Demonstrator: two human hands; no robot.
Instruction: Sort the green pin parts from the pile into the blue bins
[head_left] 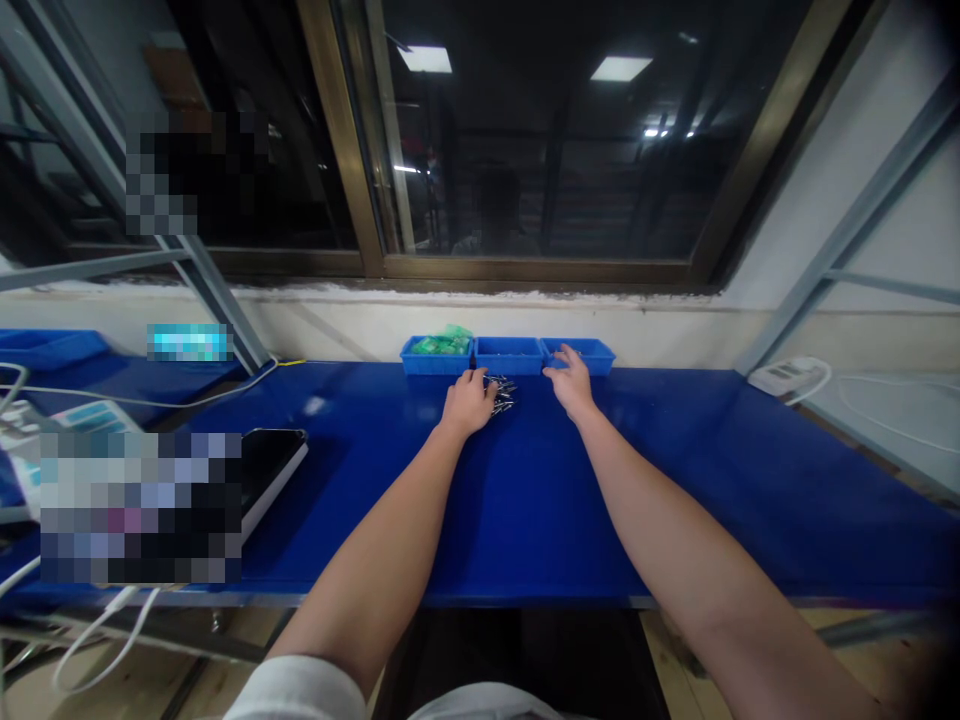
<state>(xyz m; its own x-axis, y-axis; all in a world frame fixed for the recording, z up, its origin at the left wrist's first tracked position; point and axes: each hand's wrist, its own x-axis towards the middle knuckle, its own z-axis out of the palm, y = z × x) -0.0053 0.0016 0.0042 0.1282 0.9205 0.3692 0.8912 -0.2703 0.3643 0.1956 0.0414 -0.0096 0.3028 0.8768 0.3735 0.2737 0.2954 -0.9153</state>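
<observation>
Reading the dial from the pile at its centre, the small metal pieces (505,394) are lying loose on the blue surface (536,500), and the left hand (469,402) is sitting right against them at nine o'clock, its fingers bending over the near edge; whether they are pinching anything, nobody is able to tell from here. Over at two to three, the right hand (571,378) is hovering at the front rim of the right bin (603,365), fingers spreading apart, thumb pointing toward nine. Here is the danger: these slim pieces are lying crisscross, so a sideways nudge from the left hand could be sending some skidding or rolling across that smooth top. The right hand is hanging close to where its bin is meeting the middle bin (510,366), at twelve, so anything slipping from those fingers could be landing in the wrong compartment, and a wrist catching the rim could be shoving the bin askew. At ten, the left bin (436,366) is brimming with green packets (444,343), one light knock perhaps spilling them. As for lettering, nothing is reading clearly: the packets are showing no legible print, and the white device (786,375) at three is carrying markings too small to make out.
</observation>
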